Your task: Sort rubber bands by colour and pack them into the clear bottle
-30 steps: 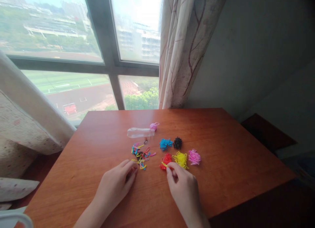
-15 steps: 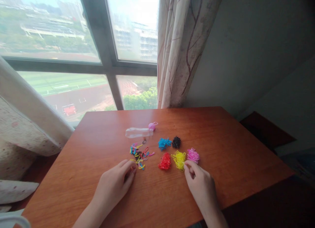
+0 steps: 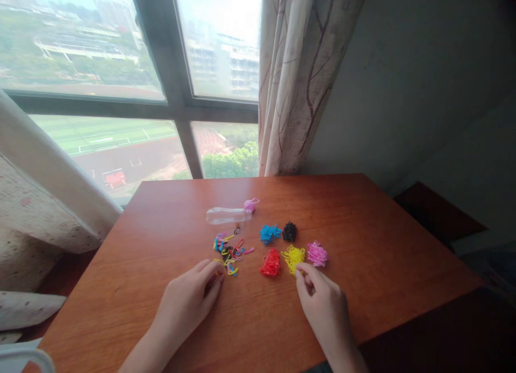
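Note:
My left hand [image 3: 191, 289] rests by the near left edge of a loose mix of coloured rubber bands [image 3: 221, 245], fingers curled together; what they hold, if anything, is hidden. At the near edge of the yellow rubber bands [image 3: 293, 257], my right hand [image 3: 322, 295] has thumb and forefinger pinched, and I cannot make out anything between them. Sorted heaps lie around it: red rubber bands [image 3: 271, 263] to the left, pink rubber bands [image 3: 317, 253] to the right, blue rubber bands [image 3: 269, 234] and black rubber bands [image 3: 289, 231] farther back.
A clear plastic bottle [image 3: 226, 216] lies on its side behind the mixed bands, with a pink looped cap [image 3: 250, 205] at its mouth end. The wooden table [image 3: 161, 222] reaches back to a window and curtain [image 3: 282, 93]. A white rounded object [image 3: 28, 357] shows at bottom left.
My right hand has shifted slightly left along the near edge of the yellow heap, still pinched. My left hand stays in place, and the heaps look the same.

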Demonstrator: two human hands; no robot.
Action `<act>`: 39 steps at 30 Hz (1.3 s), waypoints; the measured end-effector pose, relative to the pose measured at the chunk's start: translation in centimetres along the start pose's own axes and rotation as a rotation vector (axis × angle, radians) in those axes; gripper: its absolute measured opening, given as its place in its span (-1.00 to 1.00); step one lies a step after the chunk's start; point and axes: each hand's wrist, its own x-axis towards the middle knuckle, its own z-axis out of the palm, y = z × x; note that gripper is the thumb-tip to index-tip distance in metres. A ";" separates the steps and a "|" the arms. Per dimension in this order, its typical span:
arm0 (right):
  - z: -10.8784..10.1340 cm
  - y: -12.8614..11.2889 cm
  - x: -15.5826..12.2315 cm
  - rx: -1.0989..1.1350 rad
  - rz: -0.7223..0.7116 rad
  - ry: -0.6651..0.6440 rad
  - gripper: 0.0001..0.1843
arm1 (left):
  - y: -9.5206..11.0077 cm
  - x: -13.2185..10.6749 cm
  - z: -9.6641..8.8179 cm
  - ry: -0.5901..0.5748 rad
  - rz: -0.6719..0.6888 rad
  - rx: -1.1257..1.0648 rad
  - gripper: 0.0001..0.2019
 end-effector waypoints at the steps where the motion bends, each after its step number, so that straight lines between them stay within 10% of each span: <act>1: 0.2 -0.6 -0.1 0.021 -0.014 -0.005 -0.67 | 0.0 0.0 0.0 0.003 0.002 -0.001 -0.82; 13: 3.9 -6.9 -1.3 0.156 -0.128 -0.278 -0.80 | 0.1 -0.2 0.5 0.046 0.069 0.018 -0.79; 39: 6.0 -9.9 0.4 -0.025 -0.088 -0.375 -0.87 | 0.3 0.0 0.5 0.022 0.081 0.030 -0.74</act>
